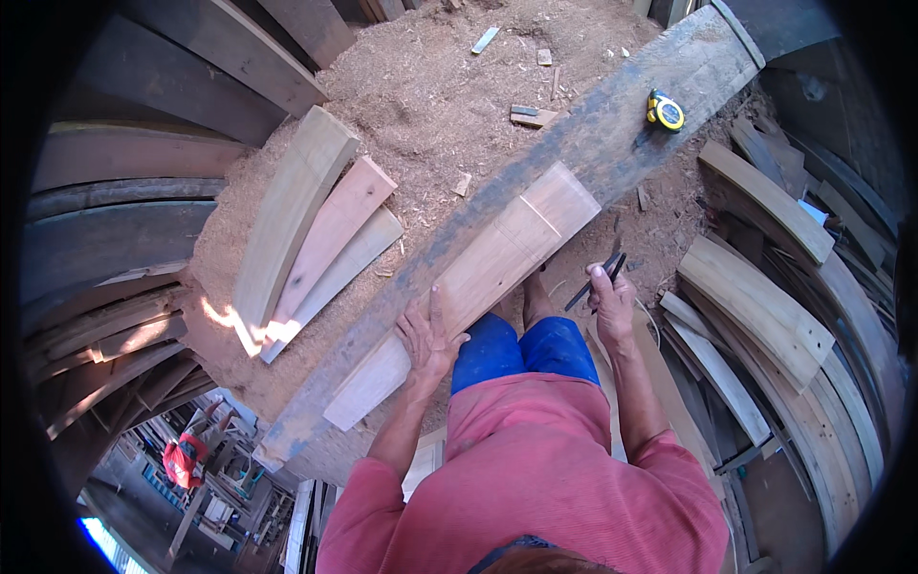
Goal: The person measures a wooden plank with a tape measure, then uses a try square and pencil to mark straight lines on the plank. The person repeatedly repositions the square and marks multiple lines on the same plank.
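Note:
A pale wooden board (488, 260) lies slantwise along a long, worn plank bench (612, 115). My left hand (426, 333) rests on the board's near half, fingers spread and pressing on its face. Across the far end of the board runs a thin raised line or strip (541, 217); which of the two I cannot tell. Right of the board and above the floor, my right hand (614, 298) is closed round a slim black pointed tool (580, 295), its exact kind unclear. Farther up the bench sits a yellow and black tape measure (666, 112).
Sawdust and wood scraps (534, 116) cover the ground beyond the bench. Three cut boards (298, 220) lie fanned out at left. Stacked planks (755, 301) crowd the right side, and more timber (134, 158) leans at far left. A person in red (182, 461) is at lower left.

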`<state>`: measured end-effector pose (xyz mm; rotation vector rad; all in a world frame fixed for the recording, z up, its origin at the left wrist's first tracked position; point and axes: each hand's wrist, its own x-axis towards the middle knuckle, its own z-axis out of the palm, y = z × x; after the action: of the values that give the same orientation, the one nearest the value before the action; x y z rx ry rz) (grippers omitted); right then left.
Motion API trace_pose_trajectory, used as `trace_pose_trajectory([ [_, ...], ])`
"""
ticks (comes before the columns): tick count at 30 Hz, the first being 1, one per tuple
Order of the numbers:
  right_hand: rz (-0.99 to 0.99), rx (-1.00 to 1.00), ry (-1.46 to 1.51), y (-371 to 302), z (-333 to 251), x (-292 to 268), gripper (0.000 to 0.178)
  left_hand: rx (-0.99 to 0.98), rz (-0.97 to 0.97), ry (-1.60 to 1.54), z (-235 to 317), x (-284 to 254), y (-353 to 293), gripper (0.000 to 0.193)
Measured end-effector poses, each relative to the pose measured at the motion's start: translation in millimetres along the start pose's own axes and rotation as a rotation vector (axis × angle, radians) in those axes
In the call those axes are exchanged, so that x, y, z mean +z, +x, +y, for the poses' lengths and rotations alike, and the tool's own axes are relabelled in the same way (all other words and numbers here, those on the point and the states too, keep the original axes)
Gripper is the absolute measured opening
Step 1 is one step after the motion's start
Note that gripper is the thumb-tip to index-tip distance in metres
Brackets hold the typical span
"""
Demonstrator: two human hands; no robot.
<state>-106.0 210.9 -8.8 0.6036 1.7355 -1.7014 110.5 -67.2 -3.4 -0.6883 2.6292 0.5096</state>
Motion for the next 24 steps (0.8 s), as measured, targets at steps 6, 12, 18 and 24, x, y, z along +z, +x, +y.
trace_pose_trajectory([
  [6,0.222,-0.216,-0.139,9,-22,-23,0.03,0.025,-0.212,-0.076,16,-13,-15,0.127],
  [12,0.406,-0.266,0.049,11,-56,-52,0.032,0.103,-0.174,-0.297,15,-54,12,0.087],
  [18,0.467,-0.438,-0.073,-18,-54,-52,0.041,0.21,-0.092,-0.184,4,-58,70,0.074],
  [24,0.443,-0.497,-0.155,-35,-27,-17,0.028,0.048,-0.276,0.02,28,-50,90,0.075],
])
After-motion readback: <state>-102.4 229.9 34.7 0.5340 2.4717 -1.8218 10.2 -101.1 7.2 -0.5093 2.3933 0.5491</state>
